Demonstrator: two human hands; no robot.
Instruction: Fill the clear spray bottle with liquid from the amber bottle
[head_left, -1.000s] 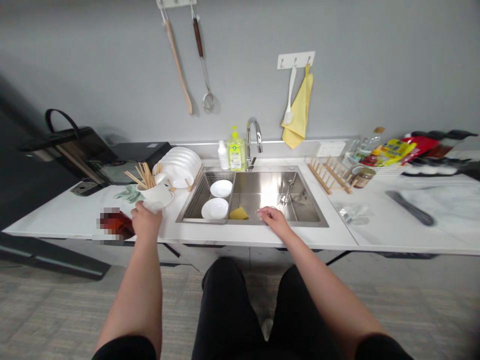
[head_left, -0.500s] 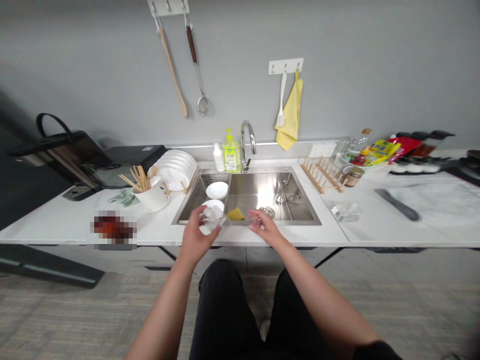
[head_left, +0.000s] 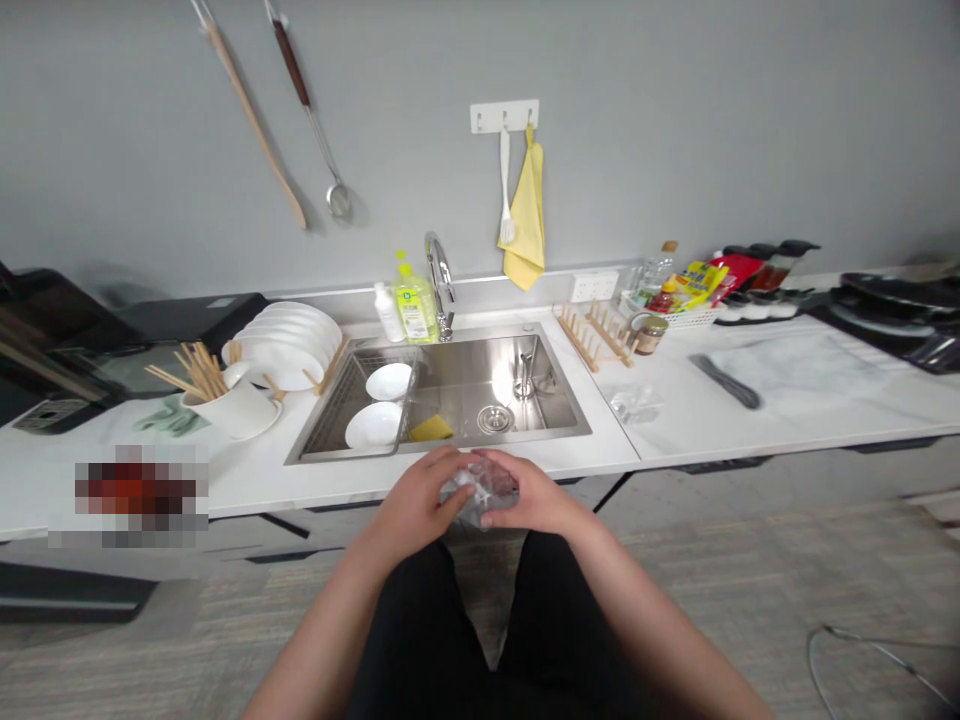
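Observation:
Between my two hands is a crumpled piece of clear plastic point(head_left: 480, 492), held just in front of the counter's front edge. My left hand point(head_left: 427, 495) grips it from the left, with the thumb across its front. From the right, my right hand point(head_left: 532, 492) closes round its other side. Behind them is the steel sink point(head_left: 480, 380), with two white bowls point(head_left: 373, 426) in the rack on its left and a yellow sponge point(head_left: 431, 429) beside them. Another clear plastic piece point(head_left: 636, 403) lies on the counter right of the sink.
Left of the sink stand white plates point(head_left: 289, 340) in a rack and a white cup of chopsticks point(head_left: 238, 405). A green soap bottle point(head_left: 415, 305) stands by the faucet point(head_left: 441, 285). To the right are a wooden rack point(head_left: 598, 338), a jar point(head_left: 649, 334) and a seasoning basket point(head_left: 690, 317).
My left hand has brought the clear plastic down and towards me, away from the sink. My right hand has come in and taken hold of it too. The view has swung right.

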